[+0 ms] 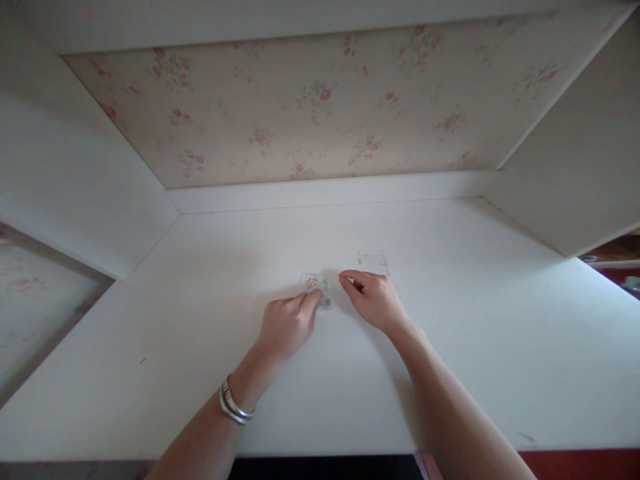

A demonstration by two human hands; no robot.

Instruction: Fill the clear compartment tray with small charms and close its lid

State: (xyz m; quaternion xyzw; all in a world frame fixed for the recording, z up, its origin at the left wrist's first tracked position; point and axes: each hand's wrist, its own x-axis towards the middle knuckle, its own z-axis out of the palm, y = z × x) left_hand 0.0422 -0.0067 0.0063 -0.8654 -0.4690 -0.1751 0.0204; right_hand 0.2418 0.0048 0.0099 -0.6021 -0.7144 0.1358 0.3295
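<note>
A small clear plastic box (304,279) lies on the white surface, divided into compartments. Reddish ring-like bits (312,283), a pale green bit (324,285) and a dark grey ring-like bit (327,302) show inside it. My left hand (290,321) grips the box at its lower left, fingers pressed together and covering that part. To the right of the box, my right hand (374,299) is closed in a pinch just above the surface. Whatever sits between its fingertips, if anything, is too small to make out. Behind that hand lies a clear rectangular lid (373,259), partly covered by it.
The white desktop (240,247) ends at a low back ledge (330,190) below a floral-patterned panel (325,107). White side panels (90,160) stand left and right. A tiny dark mark (143,361) shows at the left.
</note>
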